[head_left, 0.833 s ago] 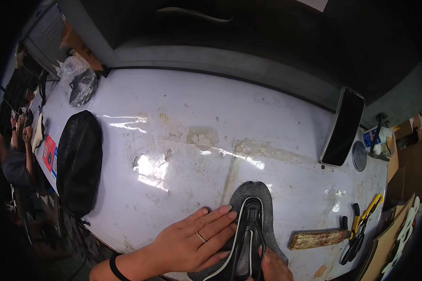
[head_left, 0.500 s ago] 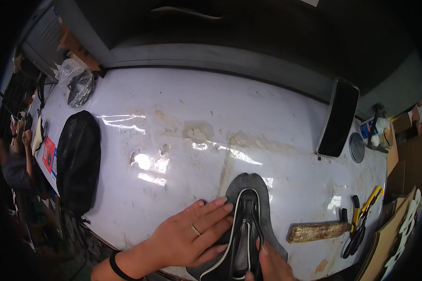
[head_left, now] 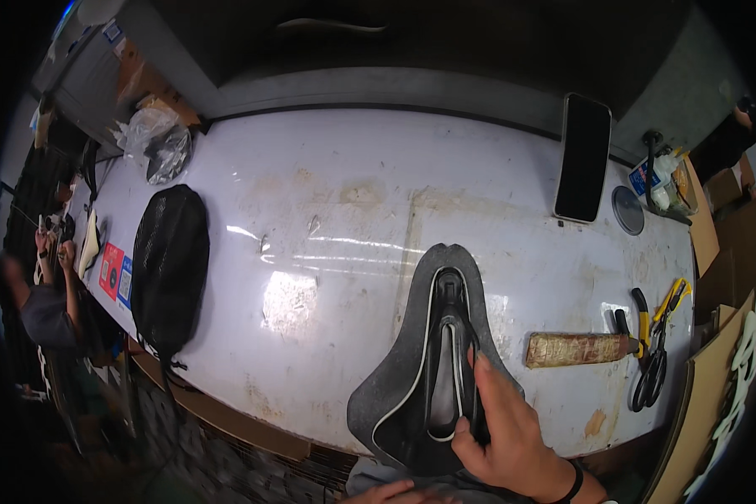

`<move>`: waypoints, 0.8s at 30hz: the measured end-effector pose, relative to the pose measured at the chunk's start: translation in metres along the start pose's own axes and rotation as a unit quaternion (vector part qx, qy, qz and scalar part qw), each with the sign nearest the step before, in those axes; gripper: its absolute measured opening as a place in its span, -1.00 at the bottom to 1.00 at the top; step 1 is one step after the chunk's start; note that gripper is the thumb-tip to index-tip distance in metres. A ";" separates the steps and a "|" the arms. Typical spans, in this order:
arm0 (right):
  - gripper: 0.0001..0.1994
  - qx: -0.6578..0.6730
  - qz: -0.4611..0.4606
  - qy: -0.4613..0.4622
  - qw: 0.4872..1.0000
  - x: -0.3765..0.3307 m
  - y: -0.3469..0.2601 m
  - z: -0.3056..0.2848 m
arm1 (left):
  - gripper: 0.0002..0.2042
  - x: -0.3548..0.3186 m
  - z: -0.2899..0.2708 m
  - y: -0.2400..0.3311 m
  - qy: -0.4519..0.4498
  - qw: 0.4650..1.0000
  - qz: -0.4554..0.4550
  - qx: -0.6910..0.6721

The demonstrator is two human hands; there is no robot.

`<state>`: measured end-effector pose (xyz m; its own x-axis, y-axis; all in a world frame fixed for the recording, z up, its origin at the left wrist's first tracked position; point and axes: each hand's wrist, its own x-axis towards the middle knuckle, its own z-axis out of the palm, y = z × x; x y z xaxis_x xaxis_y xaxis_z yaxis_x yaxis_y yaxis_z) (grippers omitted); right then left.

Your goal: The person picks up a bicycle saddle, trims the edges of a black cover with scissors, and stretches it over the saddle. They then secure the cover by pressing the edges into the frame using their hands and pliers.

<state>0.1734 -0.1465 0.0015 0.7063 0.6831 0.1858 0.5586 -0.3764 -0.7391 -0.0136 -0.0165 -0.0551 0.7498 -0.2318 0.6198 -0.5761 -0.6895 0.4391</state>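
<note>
Two hands are in view at one grey-and-black saddle-shaped piece [head_left: 428,361], which lies at the near edge of the table [head_left: 328,370], narrow end pointing away from the person. Right hand [head_left: 508,441]: on the piece's right side, thumb and index finger set apart along the central slot; the remaining fingers are largely concealed, and whether they grip cannot be told. Left hand [head_left: 399,494]: below the piece's wide end, cut off by the lower picture edge and blurred; its grip cannot be determined. The right palm covers part of the piece's right flank. Right of the piece: a wrapped bar [head_left: 578,350], contents concealed, its far end obscured where it meets the yellow-and-black pliers [head_left: 643,328]. Far left of the piece: a co-worker [head_left: 50,315], indistinct.
</note>
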 end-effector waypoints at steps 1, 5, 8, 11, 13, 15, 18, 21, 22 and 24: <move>-0.18 0.006 -0.016 -0.020 1.000 -0.003 0.004 0.000 | -0.71 -0.003 0.005 0.007 -0.020 0.998 -0.045 0.033; -0.22 0.001 -0.011 -0.012 1.000 -0.003 0.000 0.004 | -0.61 0.000 0.023 0.018 -0.045 0.979 -0.147 0.134; -0.23 0.006 -0.007 -0.011 1.000 -0.001 -0.002 0.006 | -0.61 -0.004 0.022 0.022 -0.073 0.973 -0.140 0.169; -0.23 0.007 -0.006 -0.007 1.000 0.001 -0.004 0.004 | -0.63 0.000 0.020 0.025 -0.086 0.970 -0.144 0.175; -0.23 0.024 0.012 -0.013 1.000 0.004 -0.007 0.001 | -0.64 0.000 0.018 0.023 -0.084 0.971 -0.143 0.171; -0.23 0.024 0.011 -0.011 1.000 0.004 -0.005 0.000 | -0.65 0.002 0.019 0.023 -0.081 0.973 -0.142 0.165; -0.24 0.018 0.005 -0.010 1.000 0.001 -0.001 0.002 | -0.66 0.007 0.019 0.022 -0.074 0.972 -0.145 0.172; -0.23 0.010 -0.004 -0.009 1.000 0.000 0.003 0.005 | -0.67 0.011 0.016 0.020 -0.064 0.973 -0.144 0.169; -0.23 0.007 -0.008 -0.008 1.000 0.000 0.003 0.006 | -0.66 0.011 0.017 0.019 -0.057 0.974 -0.144 0.167; -0.23 0.004 -0.010 -0.007 1.000 0.000 0.002 0.006 | -0.66 0.012 0.017 0.018 -0.052 0.974 -0.145 0.167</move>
<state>0.1721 -0.1434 -0.0044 0.6889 0.6991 0.1916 0.5693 -0.3583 -0.7399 -0.0096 -0.0432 -0.0507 0.9041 -0.0502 0.4244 -0.2103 -0.9167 0.3398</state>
